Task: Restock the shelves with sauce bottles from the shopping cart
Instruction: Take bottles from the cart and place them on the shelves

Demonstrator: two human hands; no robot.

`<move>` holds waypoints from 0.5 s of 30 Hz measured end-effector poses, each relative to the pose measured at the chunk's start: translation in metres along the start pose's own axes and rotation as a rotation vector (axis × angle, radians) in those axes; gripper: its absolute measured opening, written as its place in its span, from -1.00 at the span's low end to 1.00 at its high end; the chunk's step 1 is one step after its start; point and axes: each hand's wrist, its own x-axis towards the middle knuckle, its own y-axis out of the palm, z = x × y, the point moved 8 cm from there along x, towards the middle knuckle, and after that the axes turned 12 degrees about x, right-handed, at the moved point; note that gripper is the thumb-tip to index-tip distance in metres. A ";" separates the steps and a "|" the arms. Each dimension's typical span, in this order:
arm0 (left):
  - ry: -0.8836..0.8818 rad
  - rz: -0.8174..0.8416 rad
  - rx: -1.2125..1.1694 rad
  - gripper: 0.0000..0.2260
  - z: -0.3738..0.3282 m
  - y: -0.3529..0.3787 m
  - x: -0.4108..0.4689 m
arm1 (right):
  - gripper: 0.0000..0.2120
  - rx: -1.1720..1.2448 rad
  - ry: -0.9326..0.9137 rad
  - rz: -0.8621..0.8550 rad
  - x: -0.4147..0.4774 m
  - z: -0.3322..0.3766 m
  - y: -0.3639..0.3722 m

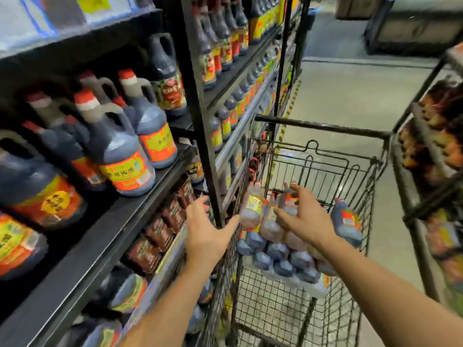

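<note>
A small dark sauce bottle with a red-and-white label [288, 203] is clasped by the right hand [304, 219], with the fingers curled over its far side and the thumb set against its near side. The bottle is placed among a pile of dark sauce bottles [278, 251] stacked along the left side of the black wire shopping cart [320, 126]. A paler bottle with a yellow label [251, 209] is seen just beside it, and a dark bottle with an orange label [347, 221] is leaned against the cart's right side. The left hand [208, 230] is held open with nothing in it, fingers spread, between the cart and the black metal shelf [100, 236], on which large dark red-capped jugs [122, 159] are lined up.
</note>
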 end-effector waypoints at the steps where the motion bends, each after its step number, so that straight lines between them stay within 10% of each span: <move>1: 0.006 0.039 0.001 -0.35 -0.008 0.023 0.005 | -0.27 -0.011 0.048 -0.001 0.004 -0.024 -0.006; 8: -0.005 0.315 0.073 -0.32 -0.029 0.166 0.040 | -0.61 -0.109 0.315 -0.052 0.021 -0.159 -0.035; 15: -0.036 0.526 0.134 -0.18 -0.048 0.292 0.065 | -0.50 -0.189 0.472 0.001 0.031 -0.244 -0.046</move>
